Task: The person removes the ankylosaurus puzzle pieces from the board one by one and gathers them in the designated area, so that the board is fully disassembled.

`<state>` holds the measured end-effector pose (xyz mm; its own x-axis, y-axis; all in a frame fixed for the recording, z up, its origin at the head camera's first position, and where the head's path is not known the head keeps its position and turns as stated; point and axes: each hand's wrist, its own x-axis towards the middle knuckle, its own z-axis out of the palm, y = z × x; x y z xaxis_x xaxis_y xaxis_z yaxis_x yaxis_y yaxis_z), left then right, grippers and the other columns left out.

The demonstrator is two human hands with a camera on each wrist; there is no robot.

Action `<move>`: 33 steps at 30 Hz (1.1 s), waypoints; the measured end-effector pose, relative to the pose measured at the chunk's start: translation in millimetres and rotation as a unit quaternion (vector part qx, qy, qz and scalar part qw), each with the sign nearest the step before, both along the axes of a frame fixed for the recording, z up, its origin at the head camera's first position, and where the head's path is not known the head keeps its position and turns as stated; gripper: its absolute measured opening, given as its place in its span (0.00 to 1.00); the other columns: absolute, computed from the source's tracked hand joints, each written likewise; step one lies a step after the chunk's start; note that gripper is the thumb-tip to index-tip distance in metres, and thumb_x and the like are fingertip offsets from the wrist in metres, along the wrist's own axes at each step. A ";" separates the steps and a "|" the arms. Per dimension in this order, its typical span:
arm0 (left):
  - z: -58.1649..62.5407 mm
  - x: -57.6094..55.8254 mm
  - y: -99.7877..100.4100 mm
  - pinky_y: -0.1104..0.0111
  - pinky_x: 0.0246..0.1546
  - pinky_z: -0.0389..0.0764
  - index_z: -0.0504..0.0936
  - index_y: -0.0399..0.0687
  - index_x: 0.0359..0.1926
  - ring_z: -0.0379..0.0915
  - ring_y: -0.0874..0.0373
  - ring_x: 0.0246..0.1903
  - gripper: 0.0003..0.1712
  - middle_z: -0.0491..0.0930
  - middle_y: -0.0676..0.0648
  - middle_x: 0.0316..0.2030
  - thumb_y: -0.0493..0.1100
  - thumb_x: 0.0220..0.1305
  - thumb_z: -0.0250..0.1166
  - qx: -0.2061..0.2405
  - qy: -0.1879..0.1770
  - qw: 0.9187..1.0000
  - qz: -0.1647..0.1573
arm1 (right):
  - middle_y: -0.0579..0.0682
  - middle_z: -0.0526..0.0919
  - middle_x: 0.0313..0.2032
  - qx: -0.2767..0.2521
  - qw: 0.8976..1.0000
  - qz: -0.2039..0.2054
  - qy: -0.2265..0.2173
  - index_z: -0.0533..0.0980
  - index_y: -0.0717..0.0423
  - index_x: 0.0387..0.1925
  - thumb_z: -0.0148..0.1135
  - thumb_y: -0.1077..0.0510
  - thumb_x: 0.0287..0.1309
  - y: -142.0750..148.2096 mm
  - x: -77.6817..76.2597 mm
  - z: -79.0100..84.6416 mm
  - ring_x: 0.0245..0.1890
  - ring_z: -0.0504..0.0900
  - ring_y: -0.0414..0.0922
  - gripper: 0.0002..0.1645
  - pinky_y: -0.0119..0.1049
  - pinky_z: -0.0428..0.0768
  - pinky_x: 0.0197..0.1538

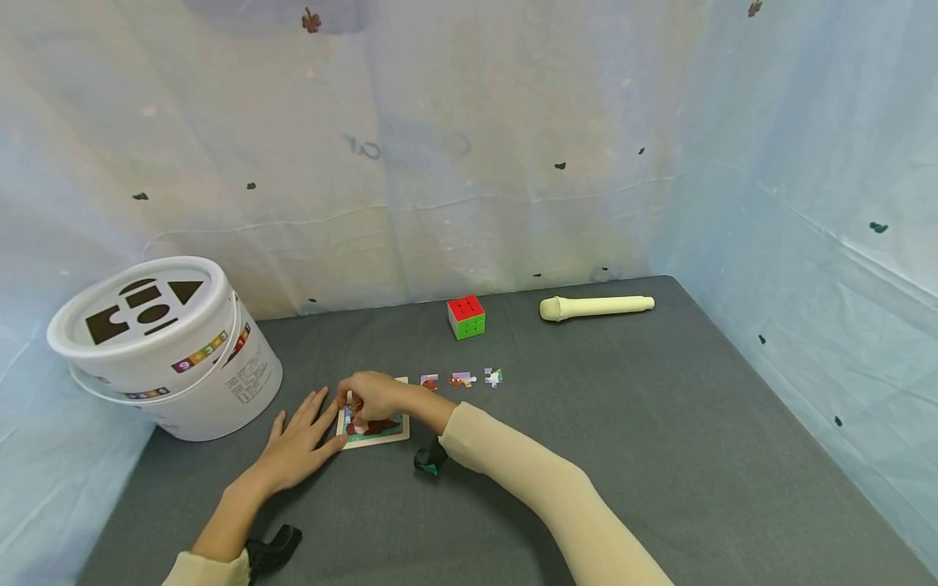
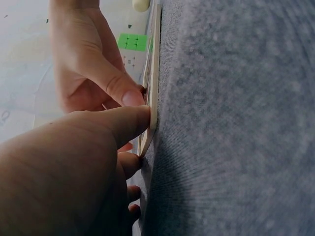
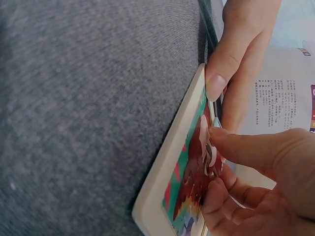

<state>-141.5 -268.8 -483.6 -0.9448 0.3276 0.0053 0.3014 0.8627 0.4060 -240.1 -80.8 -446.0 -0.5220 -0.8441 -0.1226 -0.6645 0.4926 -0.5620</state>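
A small wooden jigsaw puzzle board (image 1: 377, 442) with a pale frame and a brown, green and pink picture lies flat on the table. My left hand (image 1: 293, 448) rests at its left side, fingers spread, with the thumb on the frame near the corner. Over the upper left of the board, my right hand (image 1: 374, 395) pinches a puzzle piece (image 3: 211, 156) between thumb and fingers. That piece looks slightly tilted in the right wrist view, partly hidden by the fingertips. Loose puzzle pieces (image 1: 462, 380) lie in a row just right of the board.
A white lidded bucket (image 1: 249, 382) with shape cutouts in its lid stands at the left. Behind the pieces sits a red and green puzzle cube (image 1: 466, 317). A pale yellow microphone-shaped object (image 1: 597, 307) lies near the table's back edge. Cloth walls (image 1: 469, 146) border the dark table.
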 end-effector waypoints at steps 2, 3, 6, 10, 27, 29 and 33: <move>-0.5 0.4 -0.1 0.28 0.61 0.37 0.59 0.38 0.75 0.39 0.31 0.74 0.42 0.47 0.30 0.75 0.60 0.73 0.55 0.004 0.003 1.000 -0.001 | 0.45 0.80 0.32 -0.004 1.000 -0.003 -0.003 0.79 0.55 0.49 0.67 0.66 0.61 0.3 0.5 0.4 0.29 0.76 0.36 0.14 0.25 0.72 0.32; -0.7 0.5 -0.2 0.28 0.61 0.37 0.59 0.38 0.75 0.39 0.31 0.74 0.42 0.47 0.30 0.75 0.60 0.73 0.55 0.006 0.004 1.000 -0.001 | 0.44 0.79 0.32 -0.007 1.000 -0.006 -0.004 0.78 0.55 0.49 0.67 0.65 0.62 0.4 0.9 0.5 0.29 0.76 0.37 0.14 0.25 0.72 0.31; -1.3 1.1 -0.3 0.28 0.61 0.37 0.59 0.37 0.75 0.40 0.31 0.73 0.42 0.48 0.30 0.75 0.60 0.73 0.56 0.009 0.009 1.000 -0.001 | 0.45 0.79 0.31 -0.013 1.000 -0.017 0.012 0.78 0.55 0.47 0.68 0.63 0.62 0.2 3.4 0.7 0.28 0.75 0.36 0.13 0.25 0.71 0.30; -1.2 0.7 -0.2 0.28 0.62 0.37 0.58 0.38 0.76 0.40 0.31 0.74 0.42 0.48 0.31 0.75 0.60 0.73 0.56 0.003 0.005 1.000 0.001 | 0.45 0.81 0.34 -0.008 0.998 -0.034 0.052 0.79 0.54 0.44 0.72 0.60 0.58 -1.8 7.8 0.7 0.30 0.76 0.35 0.13 0.25 0.71 0.32; 0.8 -1.3 0.4 0.28 0.62 0.37 0.56 0.41 0.77 0.39 0.32 0.74 0.42 0.46 0.31 0.76 0.61 0.74 0.54 -0.009 -0.008 1.000 0.001 | 0.45 0.81 0.40 -0.006 0.997 -0.041 0.067 0.78 0.51 0.47 0.71 0.60 0.59 1.5 9.1 -1.1 0.37 0.76 0.36 0.15 0.25 0.73 0.38; -0.4 -2.0 -0.3 0.28 0.62 0.36 0.55 0.42 0.77 0.38 0.32 0.74 0.42 0.45 0.31 0.76 0.61 0.74 0.53 -0.009 -0.008 1.000 0.000 | 0.45 0.81 0.41 -0.007 0.997 -0.038 0.068 0.78 0.52 0.48 0.71 0.60 0.59 2.3 9.8 -0.1 0.37 0.76 0.36 0.16 0.25 0.73 0.39; -1.6 -2.0 -0.5 0.28 0.62 0.36 0.54 0.44 0.78 0.38 0.31 0.74 0.42 0.45 0.31 0.76 0.61 0.74 0.53 -0.006 -0.006 1.000 -0.002 | 0.44 0.80 0.40 -0.009 0.997 -0.035 0.065 0.77 0.54 0.51 0.71 0.60 0.59 4.2 10.4 0.0 0.36 0.76 0.36 0.19 0.24 0.73 0.38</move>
<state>-143.5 -269.3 -485.1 -0.9438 0.3304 -0.0104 0.2990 0.8666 0.3996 -229.7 -76.6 -446.1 -0.5896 -0.8070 -0.0347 -0.6971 0.5301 -0.4827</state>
